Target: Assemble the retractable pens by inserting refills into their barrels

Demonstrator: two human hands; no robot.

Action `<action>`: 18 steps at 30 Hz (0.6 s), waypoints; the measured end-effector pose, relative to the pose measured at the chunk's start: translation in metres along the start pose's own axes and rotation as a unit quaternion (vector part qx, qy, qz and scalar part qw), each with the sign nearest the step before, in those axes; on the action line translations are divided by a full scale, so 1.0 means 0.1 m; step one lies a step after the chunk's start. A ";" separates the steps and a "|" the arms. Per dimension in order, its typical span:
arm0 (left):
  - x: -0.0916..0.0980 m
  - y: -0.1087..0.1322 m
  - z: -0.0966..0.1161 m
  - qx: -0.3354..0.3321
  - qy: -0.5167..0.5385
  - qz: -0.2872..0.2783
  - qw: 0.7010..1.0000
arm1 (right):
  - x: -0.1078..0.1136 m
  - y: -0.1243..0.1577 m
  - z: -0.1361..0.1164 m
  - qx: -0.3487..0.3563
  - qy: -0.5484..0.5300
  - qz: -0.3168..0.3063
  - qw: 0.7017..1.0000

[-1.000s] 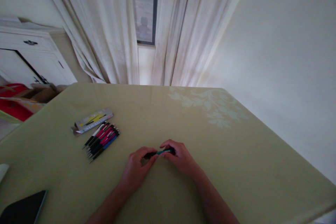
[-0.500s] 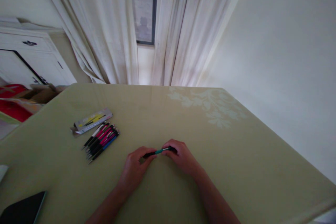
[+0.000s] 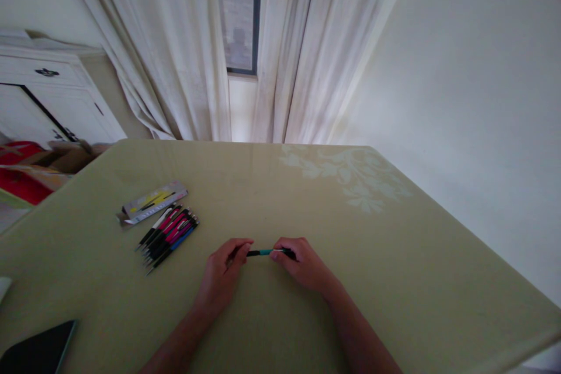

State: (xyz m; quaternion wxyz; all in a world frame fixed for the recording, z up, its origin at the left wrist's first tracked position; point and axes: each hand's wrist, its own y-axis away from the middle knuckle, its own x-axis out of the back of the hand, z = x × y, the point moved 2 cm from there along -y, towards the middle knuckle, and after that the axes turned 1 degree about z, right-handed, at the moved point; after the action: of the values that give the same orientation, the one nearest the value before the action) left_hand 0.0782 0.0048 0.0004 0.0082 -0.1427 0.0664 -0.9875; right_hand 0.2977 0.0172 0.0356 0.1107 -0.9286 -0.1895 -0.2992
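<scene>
A teal and black pen point(image 3: 263, 252) lies level just above the green tablecloth point(image 3: 394, 280), held between both hands. My left hand point(image 3: 221, 274) pinches its black left end with curled fingers. My right hand point(image 3: 302, 263) grips the right end, fingers closed round it. Only the middle of the pen shows between the two hands.
Several pens, pink, blue and black point(image 3: 169, 234), lie in a row at the left, with a flat grey and yellow pen package point(image 3: 151, 203) just behind them. A dark phone point(image 3: 37, 355) lies at the near left corner. Curtains point(image 3: 184, 47), a white cabinet point(image 3: 48, 93) and a wall stand behind.
My hands have drawn a little apart, so more of the pen shows between them. The left hand has shifted left and slightly away from me.
</scene>
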 end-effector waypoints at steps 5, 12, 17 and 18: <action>0.01 -0.05 -0.05 -0.014 0.073 0.003 0.997 | 0.00 0.00 0.02 -0.005 -0.003 -0.001 1.000; 0.01 -0.04 -0.04 0.031 0.067 0.007 0.997 | 0.03 -0.01 0.06 -0.011 -0.011 0.015 1.000; 0.02 -0.05 -0.04 0.019 0.084 0.002 0.996 | 0.04 -0.01 0.05 -0.016 -0.010 0.006 1.000; 0.02 -0.05 -0.05 0.017 0.091 0.004 0.996 | 0.04 -0.01 0.05 -0.017 -0.009 0.005 1.000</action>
State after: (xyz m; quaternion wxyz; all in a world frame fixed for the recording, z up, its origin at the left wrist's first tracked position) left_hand 0.0750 0.0101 -0.0028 0.0088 -0.0522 0.0502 -0.9973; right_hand 0.3029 0.0206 0.0344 0.0952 -0.9341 -0.1806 -0.2930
